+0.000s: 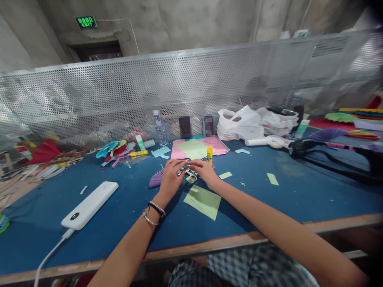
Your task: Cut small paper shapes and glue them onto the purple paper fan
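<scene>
The scissors (192, 178) lie on the blue surface (248, 191) under the meeting fingertips, mostly covered, one pale loop showing. The left hand (172, 175) and the right hand (204, 169) come together above them, each grip narrow, fingers bent as if for something small; I cannot tell whether anything is pinched there. Wrists sit low, perhaps for steadiness.

Just beside the left hand, at nine o'clock, a pleated purple paper (155, 179) fans out, probably laid flat to spare its folds. A green sheet (204, 201) rests at six o'clock, nearest the body. The yellow glue stick (209, 154) stands upright at one o'clock, presumably so it cannot roll. At twelve, the paper stack (179, 150) seems pushed back for working room. Well apart, at eight o'clock, lies the white power bank (91, 204), its cable (49, 255) trailing towards the near edge.
</scene>
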A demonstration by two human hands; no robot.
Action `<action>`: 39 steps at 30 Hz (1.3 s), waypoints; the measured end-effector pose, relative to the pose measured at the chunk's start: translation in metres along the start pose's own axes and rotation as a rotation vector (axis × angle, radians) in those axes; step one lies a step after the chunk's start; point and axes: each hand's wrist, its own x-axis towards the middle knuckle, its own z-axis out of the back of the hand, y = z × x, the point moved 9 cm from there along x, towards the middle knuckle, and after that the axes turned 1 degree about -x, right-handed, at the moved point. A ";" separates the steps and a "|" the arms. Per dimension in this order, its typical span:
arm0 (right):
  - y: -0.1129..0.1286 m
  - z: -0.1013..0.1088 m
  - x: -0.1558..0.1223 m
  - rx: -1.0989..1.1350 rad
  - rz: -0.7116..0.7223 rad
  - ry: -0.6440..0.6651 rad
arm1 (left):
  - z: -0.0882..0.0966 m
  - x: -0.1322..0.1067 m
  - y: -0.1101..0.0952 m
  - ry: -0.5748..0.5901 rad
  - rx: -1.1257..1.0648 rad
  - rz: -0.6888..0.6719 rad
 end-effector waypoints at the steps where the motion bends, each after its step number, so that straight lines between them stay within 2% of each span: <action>1: 0.000 0.000 0.000 0.002 -0.002 0.002 | 0.000 0.000 0.000 -0.002 -0.002 0.003; 14: -0.005 -0.001 0.001 0.044 -0.037 0.011 | 0.001 0.001 -0.002 -0.004 -0.013 0.016; 29: -0.014 -0.002 -0.001 0.133 -0.165 0.012 | -0.003 0.000 -0.002 0.052 0.018 0.032; 39: -0.016 -0.003 -0.002 0.129 -0.185 0.011 | -0.004 0.000 -0.001 0.076 0.007 0.037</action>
